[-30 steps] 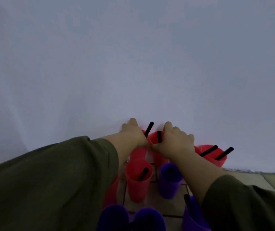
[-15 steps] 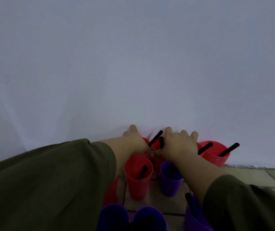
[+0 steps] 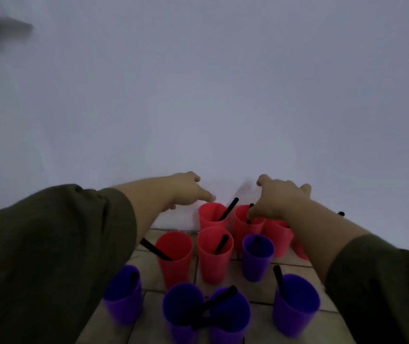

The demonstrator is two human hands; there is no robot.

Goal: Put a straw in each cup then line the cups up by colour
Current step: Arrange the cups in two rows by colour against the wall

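Straws: pretty much done by the look of it. A black straw (image 3: 229, 209) pokes out of nearly every cup whose inside shows. The near-middle purple cups (image 3: 182, 309) overlap, so whose straw is lying there is hard to tell.
Lining up: about halfway, at a guess. The reds bunch up far, by the wall, and the purples sit near.
Left to do: the mid-left red cup (image 3: 174, 259) and the mid red cup (image 3: 214, 256) make a loose second row. A stray purple cup (image 3: 258, 255) stands just beside them, in among the reds.
Right hand (image 3: 277, 202): curled over the second far red cup (image 3: 245, 227) with the thumb at the rim next to its straw. It looks like a pinch on the rim.
Left hand (image 3: 186, 192): fingers fairly straight and holding nothing. The index tip is just over the far-left red cup (image 3: 210, 217); touching or not, can't tell.
In the way: the right forearm hides part of the far-right red cups (image 3: 279, 234). Packed cups and leaning straws look easy to knock.
Around: tiled floor (image 3: 238, 289), white wall (image 3: 198, 95), olive sleeves (image 3: 62, 244).
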